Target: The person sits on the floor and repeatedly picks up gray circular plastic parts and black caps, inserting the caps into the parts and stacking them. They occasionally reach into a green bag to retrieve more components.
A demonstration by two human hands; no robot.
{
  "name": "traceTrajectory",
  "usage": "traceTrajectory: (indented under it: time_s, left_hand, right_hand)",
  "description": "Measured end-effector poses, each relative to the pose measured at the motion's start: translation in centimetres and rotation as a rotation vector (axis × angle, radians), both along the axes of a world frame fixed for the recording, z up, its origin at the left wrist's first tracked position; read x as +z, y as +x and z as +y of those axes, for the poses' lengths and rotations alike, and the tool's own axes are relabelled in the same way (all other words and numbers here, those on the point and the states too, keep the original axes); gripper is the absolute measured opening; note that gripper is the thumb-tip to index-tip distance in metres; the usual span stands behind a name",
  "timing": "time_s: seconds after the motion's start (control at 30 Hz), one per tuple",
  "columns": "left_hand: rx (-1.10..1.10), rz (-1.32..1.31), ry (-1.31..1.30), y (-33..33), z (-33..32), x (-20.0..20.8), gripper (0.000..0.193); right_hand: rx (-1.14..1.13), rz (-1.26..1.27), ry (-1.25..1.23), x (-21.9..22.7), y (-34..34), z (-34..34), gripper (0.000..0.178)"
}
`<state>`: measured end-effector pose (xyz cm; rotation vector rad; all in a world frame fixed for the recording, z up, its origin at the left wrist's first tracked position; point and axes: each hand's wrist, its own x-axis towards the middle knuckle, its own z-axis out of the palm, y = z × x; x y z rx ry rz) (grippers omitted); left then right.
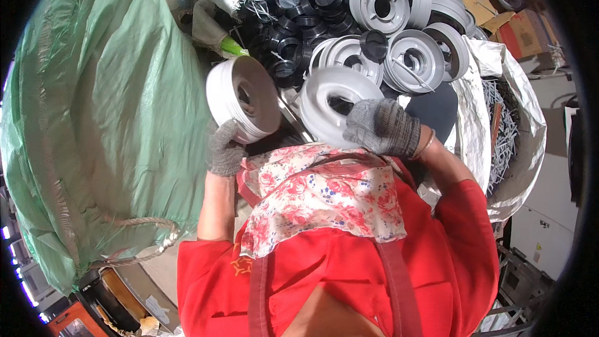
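Observation:
My left hand (225, 148), in a grey knit glove, grips a light grey plastic ring (223, 97) with a threaded outer wall. The ring is tipped on its side, its opening turned to the right. My right hand (384, 128), gloved alike, is closed at the right edge of a second grey plastic flanged ring (317, 112), which has a round hole in its middle. The right fingertips are partly hidden. Just beyond this ring are more grey rings (415, 56), stacked and leaning on each other. A round black cap (374, 45) rests on them.
Black threaded caps (306, 6) lie heaped at the far middle. A large green woven sack (118, 118) fills the left side, with a rope (146, 221) near its bottom. On the right stands a white sack (527, 125) holding thin grey plastic scraps (499, 125). A cardboard box (530, 34) is behind it.

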<state>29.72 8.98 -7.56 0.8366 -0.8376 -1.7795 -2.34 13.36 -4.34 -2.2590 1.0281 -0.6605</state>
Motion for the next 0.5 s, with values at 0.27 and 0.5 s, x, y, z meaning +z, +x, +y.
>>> traceTrajectory:
  time_s: [0.27,0.5]
  left_hand:
    - [0.291,-0.153,0.011,-3.3,-0.8,-0.3,0.041]
    - [0.304,-0.413,-0.122,-4.9,-0.9,1.3,0.043]
  right_hand:
    - [-0.541,0.733,-0.218,-4.1,-6.2,-9.3,0.074]
    - [-0.492,0.454,-0.242,-2.7,-6.0,-10.1,0.067]
